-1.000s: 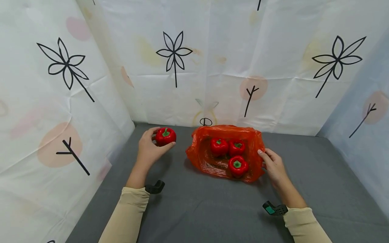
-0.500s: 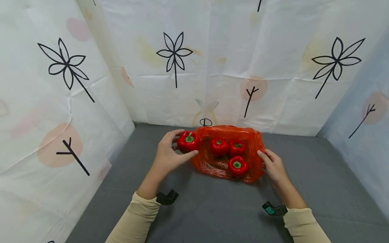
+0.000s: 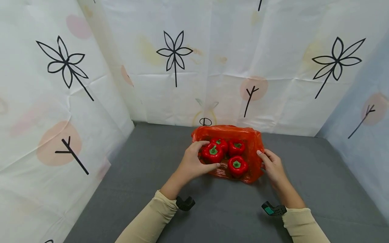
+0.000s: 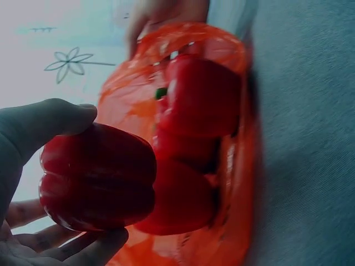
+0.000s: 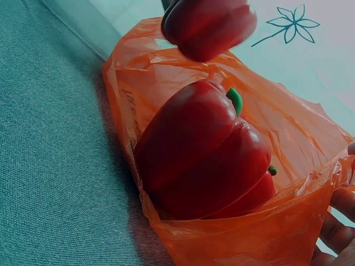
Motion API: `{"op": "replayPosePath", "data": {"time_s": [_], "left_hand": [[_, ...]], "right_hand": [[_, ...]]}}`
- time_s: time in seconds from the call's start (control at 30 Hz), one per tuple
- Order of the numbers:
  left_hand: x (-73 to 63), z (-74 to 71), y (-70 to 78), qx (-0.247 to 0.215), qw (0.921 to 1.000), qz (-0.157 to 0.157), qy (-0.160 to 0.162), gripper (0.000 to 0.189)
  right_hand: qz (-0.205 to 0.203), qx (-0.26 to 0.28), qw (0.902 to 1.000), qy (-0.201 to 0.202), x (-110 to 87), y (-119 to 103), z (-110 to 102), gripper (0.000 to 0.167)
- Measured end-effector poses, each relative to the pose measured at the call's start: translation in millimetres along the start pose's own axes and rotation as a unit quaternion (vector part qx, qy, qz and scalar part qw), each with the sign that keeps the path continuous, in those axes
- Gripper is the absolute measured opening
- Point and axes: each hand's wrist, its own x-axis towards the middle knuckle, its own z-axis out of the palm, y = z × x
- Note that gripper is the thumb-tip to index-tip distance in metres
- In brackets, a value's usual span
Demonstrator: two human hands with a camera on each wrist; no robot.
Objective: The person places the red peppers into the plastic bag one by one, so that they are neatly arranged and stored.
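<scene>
My left hand [image 3: 193, 161] grips a red bell pepper [image 3: 212, 153] between thumb and fingers, over the left part of an orange plastic bag [image 3: 254, 138]. In the left wrist view that held pepper [image 4: 100, 177] fills the lower left, in front of the bag. Three other red peppers lie inside the open bag; the nearest one [image 3: 237, 166] sits toward its front right. The held pepper partly covers one of them in the head view. My right hand [image 3: 273, 165] pinches the bag's right edge, and the right wrist view shows its fingers [image 5: 345, 205] at the crumpled plastic.
A grey cloth [image 3: 146, 168] covers the table. White patterned sheeting [image 3: 209, 67] rises behind the bag and along both sides. Each wrist wears a dark camera mount, the left one [image 3: 185, 203] just below the hand.
My left hand has carried its pepper rightward and toward me, from beside the bag to over its left part. The right hand and bag have stayed nearly still.
</scene>
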Motion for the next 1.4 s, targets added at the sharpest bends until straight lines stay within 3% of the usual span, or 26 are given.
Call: {"op": "replayPosePath", "data": {"time_s": [0.5,1.2,1.4], "left_hand": [[-0.6,33.2,-22.0,0.028,0.9992,0.007,-0.029,0.074],[-3.0,46.2,-34.5,0.032,0.999,-0.009,-0.03,0.071],[-2.5,47.7,-36.0,0.034,0.999,-0.006,-0.028,0.069]], "right_hand": [[-0.007,-0.014,0.9999,-0.004,-1.3,-1.6,0.0,0.045],[-0.022,-0.03,0.9991,-0.019,-3.2,-2.7,-4.0,0.054],[-0.033,-0.054,0.998,0.007,-2.7,-4.5,-6.7,0.056]]}}
